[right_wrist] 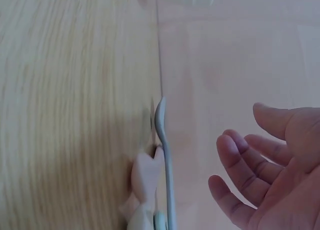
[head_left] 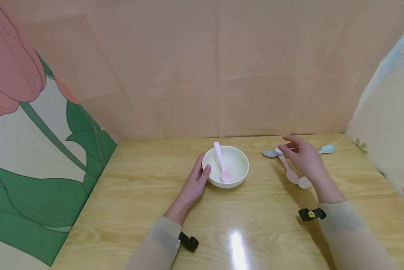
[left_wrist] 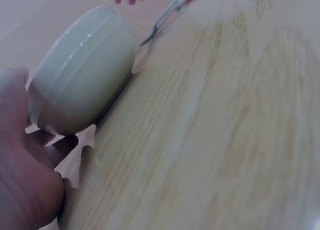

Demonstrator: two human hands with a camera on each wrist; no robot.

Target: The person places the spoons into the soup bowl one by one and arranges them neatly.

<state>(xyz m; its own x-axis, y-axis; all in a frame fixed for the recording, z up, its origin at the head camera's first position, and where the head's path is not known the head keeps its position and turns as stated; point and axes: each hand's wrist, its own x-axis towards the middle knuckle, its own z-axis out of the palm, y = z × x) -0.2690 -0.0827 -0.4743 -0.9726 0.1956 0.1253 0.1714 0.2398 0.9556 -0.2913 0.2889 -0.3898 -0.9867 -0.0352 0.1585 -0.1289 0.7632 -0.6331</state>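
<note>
A white bowl [head_left: 237, 165] stands on the table with a pink spoon [head_left: 220, 159] leaning inside it, handle past the far rim. At its left side my left hand [head_left: 192, 185] holds the bowl, thumb at the rim and fingers along the outer wall. My right hand [head_left: 304, 157] is above a group of spoons on the right, its fingers loosely bent and nothing between them [right_wrist: 265, 175]. Under and around it lie a grey-blue spoon [head_left: 271, 153], a second pink spoon [head_left: 292, 176], a whitish spoon [head_left: 304, 183] and a light blue spoon [head_left: 327, 149]. Their crossing handles are partly hidden by the hand.
The wooden table [head_left: 131, 195] meets a plain pinkish backdrop [head_left: 175, 75] behind the bowl. A panel with painted tulips and leaves [head_left: 47, 180] borders the left, and a pale flowered panel [head_left: 391, 123] the right. Each wrist wears a small black strap device.
</note>
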